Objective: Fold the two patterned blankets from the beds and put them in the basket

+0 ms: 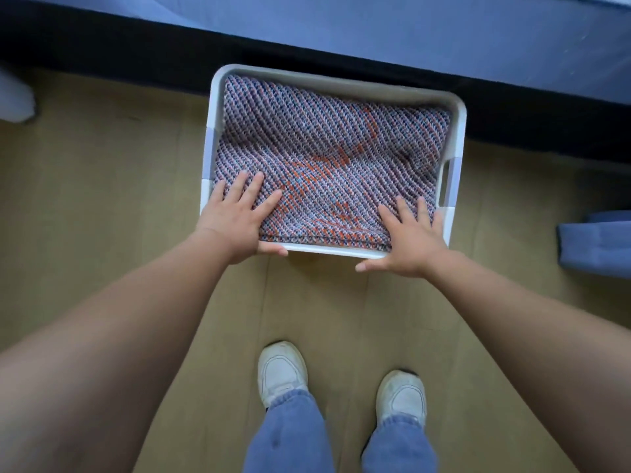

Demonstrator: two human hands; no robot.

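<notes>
the folded patterned blanket (327, 155) fills the white basket (459, 110) at the centre of the frame. both hands lie flat with fingers spread, left hand (235, 216) and right hand (409, 237) pressing its near edge, probably to settle it below the rim.

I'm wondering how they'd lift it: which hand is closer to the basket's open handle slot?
Right. The right hand lies flat on the blanket just beside that handle slot; the left hand presses the blanket at the basket's opposite end.
</notes>
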